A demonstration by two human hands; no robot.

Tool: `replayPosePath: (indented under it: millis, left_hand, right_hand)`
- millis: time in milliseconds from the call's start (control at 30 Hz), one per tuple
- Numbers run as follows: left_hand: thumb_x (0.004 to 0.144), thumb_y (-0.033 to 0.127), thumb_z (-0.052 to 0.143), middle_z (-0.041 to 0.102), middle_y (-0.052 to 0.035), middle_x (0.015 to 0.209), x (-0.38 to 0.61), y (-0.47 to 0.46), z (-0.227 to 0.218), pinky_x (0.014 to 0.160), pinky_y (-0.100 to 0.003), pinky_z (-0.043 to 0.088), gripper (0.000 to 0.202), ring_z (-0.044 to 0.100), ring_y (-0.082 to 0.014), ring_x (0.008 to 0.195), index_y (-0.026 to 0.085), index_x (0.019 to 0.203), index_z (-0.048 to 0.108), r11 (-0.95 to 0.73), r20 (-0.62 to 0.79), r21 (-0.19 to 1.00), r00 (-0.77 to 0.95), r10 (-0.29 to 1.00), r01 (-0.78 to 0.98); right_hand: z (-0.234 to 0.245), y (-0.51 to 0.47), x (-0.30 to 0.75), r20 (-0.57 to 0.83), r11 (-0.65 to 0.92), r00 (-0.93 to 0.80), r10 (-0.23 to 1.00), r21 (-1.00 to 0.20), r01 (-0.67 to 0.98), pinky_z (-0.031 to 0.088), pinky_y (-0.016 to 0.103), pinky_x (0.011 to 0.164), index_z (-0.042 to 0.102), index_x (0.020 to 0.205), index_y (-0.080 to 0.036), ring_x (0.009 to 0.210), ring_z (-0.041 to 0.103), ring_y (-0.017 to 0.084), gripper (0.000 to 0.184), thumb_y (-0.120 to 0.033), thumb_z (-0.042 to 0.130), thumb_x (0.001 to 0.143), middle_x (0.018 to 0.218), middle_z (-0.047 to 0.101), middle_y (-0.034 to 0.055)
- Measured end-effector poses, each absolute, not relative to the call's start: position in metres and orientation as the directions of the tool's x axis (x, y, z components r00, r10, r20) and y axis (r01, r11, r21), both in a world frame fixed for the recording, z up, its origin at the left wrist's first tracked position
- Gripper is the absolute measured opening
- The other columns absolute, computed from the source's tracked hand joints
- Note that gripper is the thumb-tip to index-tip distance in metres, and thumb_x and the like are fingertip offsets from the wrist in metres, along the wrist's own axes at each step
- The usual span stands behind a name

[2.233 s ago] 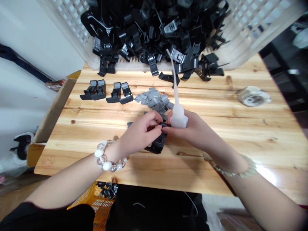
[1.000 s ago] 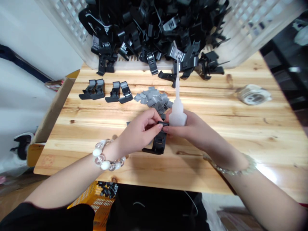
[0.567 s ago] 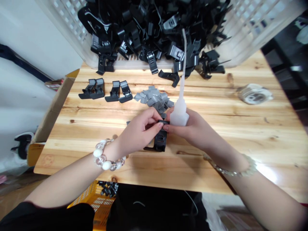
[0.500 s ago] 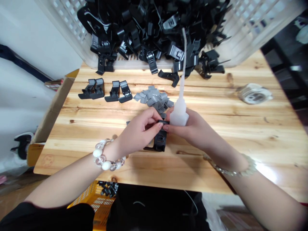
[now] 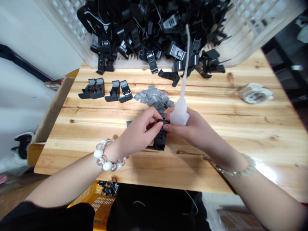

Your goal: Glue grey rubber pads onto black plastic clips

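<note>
My left hand (image 5: 139,133) and my right hand (image 5: 192,128) meet over the middle of the wooden table (image 5: 240,134). Both pinch one black plastic clip (image 5: 160,139) between their fingertips, and the clip hangs just above the wood. My right hand also grips a white squeeze bottle (image 5: 180,112); its long thin nozzle points up and away from me. A small heap of grey pads (image 5: 154,97) lies just beyond my hands.
A white basket (image 5: 250,29) tipped on its side spills several black clips (image 5: 154,29) onto the table's far edge. Several finished clips (image 5: 106,90) stand in a row at the left. A tape roll (image 5: 255,94) lies at the right. A cardboard box (image 5: 51,110) adjoins the left edge.
The bottle's nozzle has swung from leaning left to leaning right. The clip has been turned a little in my fingers. My hands stay in the same spot.
</note>
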State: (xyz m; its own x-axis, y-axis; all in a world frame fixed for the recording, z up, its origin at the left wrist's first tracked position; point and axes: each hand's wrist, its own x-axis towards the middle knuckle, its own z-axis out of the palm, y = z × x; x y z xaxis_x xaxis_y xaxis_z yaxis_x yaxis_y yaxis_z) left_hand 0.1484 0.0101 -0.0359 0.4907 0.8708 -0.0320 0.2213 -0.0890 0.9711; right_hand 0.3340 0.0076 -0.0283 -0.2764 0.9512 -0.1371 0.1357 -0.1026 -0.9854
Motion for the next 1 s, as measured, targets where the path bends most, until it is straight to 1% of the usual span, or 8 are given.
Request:
replayPosePath:
  millis: [133, 333, 633, 833, 1000]
  left_hand:
    - [0.092, 0.021, 0.053, 0.051, 0.0038, 0.069, 0.1484, 0.0107, -0.0361, 0.056, -0.024, 0.038, 0.006, 0.048, -0.0109, 0.062, 0.021, 0.089, 0.048, -0.104, -0.022, 0.968, 0.487, 0.873, 0.230]
    - [0.093, 0.022, 0.053, 0.053, 0.0029, 0.071, 0.1481, 0.0113, -0.0373, 0.057, -0.024, 0.039, 0.006, 0.051, -0.0117, 0.063, 0.022, 0.090, 0.048, -0.114, -0.011, 0.967, 0.486, 0.874, 0.227]
    - [0.092, 0.022, 0.054, 0.055, 0.0026, 0.072, 0.1489, 0.0109, -0.0358, 0.056, -0.024, 0.039, 0.006, 0.052, -0.0119, 0.063, 0.022, 0.089, 0.049, -0.104, -0.023, 0.965, 0.477, 0.878, 0.239]
    - [0.092, 0.021, 0.053, 0.054, 0.0030, 0.071, 0.1480, 0.0103, -0.0332, 0.056, -0.024, 0.039, 0.006, 0.050, -0.0114, 0.062, 0.021, 0.089, 0.048, -0.102, -0.028, 0.966, 0.491, 0.871, 0.236]
    - [0.091, 0.020, 0.054, 0.053, 0.0035, 0.071, 0.1477, 0.0113, -0.0309, 0.058, -0.024, 0.040, 0.006, 0.051, -0.0113, 0.064, 0.021, 0.089, 0.048, -0.091, -0.037, 0.968, 0.488, 0.872, 0.235]
  right_hand:
    - [-0.0284, 0.0077, 0.3343, -0.108, -0.067, -0.276, 0.955, -0.986, 0.153, 0.042, 0.031, 0.069, 0.054, 0.082, -0.019, 0.076, 0.051, 0.015, 0.022, -0.025, 0.073, 0.072, 0.081, 0.054, 0.0002]
    - [-0.0287, 0.0070, 0.3341, -0.073, -0.030, -0.273, 0.959, -0.987, 0.158, 0.044, 0.032, 0.071, 0.054, 0.083, -0.019, 0.078, 0.052, 0.017, 0.021, -0.026, 0.073, 0.073, 0.084, 0.056, 0.0010]
    - [-0.0299, 0.0070, 0.3339, -0.080, -0.042, -0.275, 0.958, -0.989, 0.142, 0.043, 0.031, 0.070, 0.055, 0.083, -0.019, 0.078, 0.052, 0.016, 0.022, -0.026, 0.073, 0.073, 0.083, 0.055, 0.0006]
    - [-0.0261, 0.0057, 0.3330, -0.126, -0.086, -0.257, 0.958, -0.983, 0.162, 0.040, 0.029, 0.065, 0.054, 0.081, -0.019, 0.073, 0.049, 0.014, 0.022, -0.026, 0.073, 0.071, 0.079, 0.054, -0.0005]
    - [-0.0268, 0.0037, 0.3323, -0.091, -0.053, -0.221, 0.971, -0.984, 0.171, 0.040, 0.030, 0.068, 0.056, 0.082, -0.019, 0.076, 0.050, 0.015, 0.019, -0.024, 0.071, 0.072, 0.081, 0.056, -0.0002]
